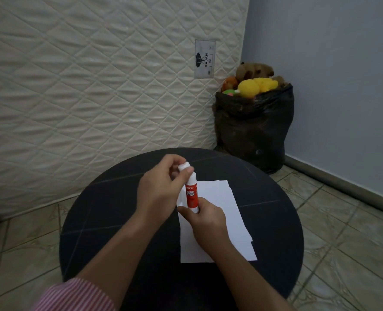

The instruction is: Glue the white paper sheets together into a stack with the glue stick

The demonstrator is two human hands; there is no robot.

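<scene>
A red and white glue stick [191, 194] stands upright above the round black table [109, 221]. My right hand [205, 223] grips its lower end. My left hand [161, 187] pinches the white cap at its top between thumb and fingers. Under both hands lies a loose pile of white paper sheets [228, 212], slightly fanned, on the right half of the table. The hands hide the pile's left edge.
A quilted mattress [85, 75] leans upright behind the table. A black bag [253, 131] full of soft toys stands in the corner at the back right. Tiled floor [343, 232] surrounds the table.
</scene>
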